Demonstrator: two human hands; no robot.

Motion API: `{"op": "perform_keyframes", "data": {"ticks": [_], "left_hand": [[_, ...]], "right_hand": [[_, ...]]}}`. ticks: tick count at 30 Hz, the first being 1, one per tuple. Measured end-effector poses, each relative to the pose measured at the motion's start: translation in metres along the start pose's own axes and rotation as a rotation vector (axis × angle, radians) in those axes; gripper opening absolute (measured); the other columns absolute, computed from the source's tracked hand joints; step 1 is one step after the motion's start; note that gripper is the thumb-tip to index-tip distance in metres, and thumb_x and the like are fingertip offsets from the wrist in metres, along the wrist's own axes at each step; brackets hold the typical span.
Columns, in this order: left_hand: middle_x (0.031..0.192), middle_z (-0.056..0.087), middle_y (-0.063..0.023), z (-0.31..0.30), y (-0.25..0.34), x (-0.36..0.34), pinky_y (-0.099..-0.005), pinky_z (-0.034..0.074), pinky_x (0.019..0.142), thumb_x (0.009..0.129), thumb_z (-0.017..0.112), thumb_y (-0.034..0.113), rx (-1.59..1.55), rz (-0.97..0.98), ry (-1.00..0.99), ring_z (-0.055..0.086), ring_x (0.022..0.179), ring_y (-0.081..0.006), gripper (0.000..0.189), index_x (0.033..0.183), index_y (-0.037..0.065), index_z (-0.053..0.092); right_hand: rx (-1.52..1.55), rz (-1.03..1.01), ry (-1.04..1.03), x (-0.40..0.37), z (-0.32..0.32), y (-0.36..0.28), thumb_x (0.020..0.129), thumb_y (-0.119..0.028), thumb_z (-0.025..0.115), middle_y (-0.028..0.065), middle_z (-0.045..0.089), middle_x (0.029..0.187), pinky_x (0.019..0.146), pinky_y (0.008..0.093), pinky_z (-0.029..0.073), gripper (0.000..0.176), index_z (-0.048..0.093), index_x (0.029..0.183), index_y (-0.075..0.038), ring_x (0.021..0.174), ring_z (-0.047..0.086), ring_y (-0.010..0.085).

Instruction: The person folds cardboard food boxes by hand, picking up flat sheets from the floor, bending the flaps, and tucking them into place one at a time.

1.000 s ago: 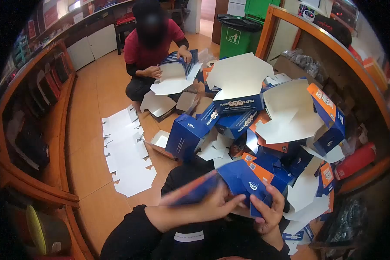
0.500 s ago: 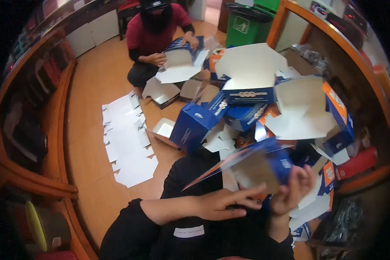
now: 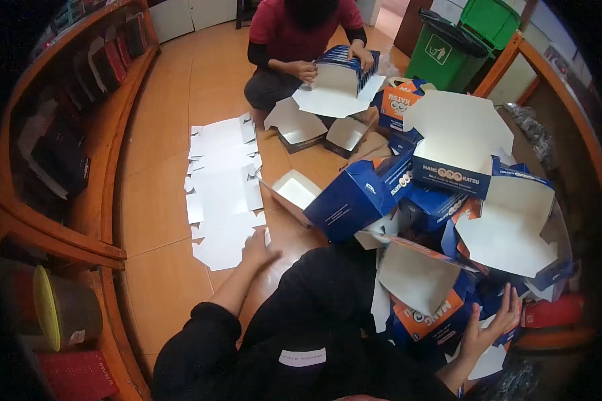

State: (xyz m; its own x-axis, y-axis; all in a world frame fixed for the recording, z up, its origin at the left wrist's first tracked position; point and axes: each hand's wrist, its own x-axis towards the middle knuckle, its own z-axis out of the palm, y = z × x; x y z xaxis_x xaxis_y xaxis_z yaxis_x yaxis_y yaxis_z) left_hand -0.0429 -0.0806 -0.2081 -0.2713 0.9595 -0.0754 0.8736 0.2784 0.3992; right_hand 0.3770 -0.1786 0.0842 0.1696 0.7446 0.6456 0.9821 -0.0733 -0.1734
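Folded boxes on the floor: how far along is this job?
Done: a big pile of folded blue-and-orange boxes lies at the right. In hand: the left hand rests on the stack of flat white blanks; the open right hand is beside an open box; a person in red folds another. Left: several blanks lie unfolded.

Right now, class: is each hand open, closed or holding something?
Left hand: open, resting on the flat white sheets.
Right hand: open, fingers spread, holding nothing.
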Motion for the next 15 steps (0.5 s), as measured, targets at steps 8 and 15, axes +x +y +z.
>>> {"op": "perform_keyframes", "data": {"ticks": [8, 15], "left_hand": [[0.123, 0.047, -0.0194, 0.087, -0.078, 0.032, -0.0457, 0.049, 0.078, 0.068, 0.068, 0.046, 0.279, 0.065, -0.253, 0.053, 0.102, -0.0397, 0.082, 0.129, 0.003, 0.033], [0.113, 0.053, -0.0119, -0.011, -0.001, 0.011, -0.0497, 0.047, 0.078, 0.068, 0.065, 0.053, 0.331, -0.073, -0.400, 0.055, 0.099, -0.0346, 0.080, 0.124, 0.004, 0.036]], "right_hand": [[0.135, -0.042, 0.164, -0.009, -0.006, 0.009, 0.081, -0.020, 0.058, 0.0131, 0.039, 0.127, 0.104, 0.0454, 0.019, 0.049, 0.041, 0.125, -0.005, 0.124, 0.031, 0.0281], [0.239, -0.104, 0.224, -0.013, -0.001, 0.012, 0.080, -0.016, 0.058, 0.0141, 0.041, 0.121, 0.101, 0.0426, 0.022, 0.048, 0.041, 0.124, -0.004, 0.119, 0.035, 0.0272]]}}
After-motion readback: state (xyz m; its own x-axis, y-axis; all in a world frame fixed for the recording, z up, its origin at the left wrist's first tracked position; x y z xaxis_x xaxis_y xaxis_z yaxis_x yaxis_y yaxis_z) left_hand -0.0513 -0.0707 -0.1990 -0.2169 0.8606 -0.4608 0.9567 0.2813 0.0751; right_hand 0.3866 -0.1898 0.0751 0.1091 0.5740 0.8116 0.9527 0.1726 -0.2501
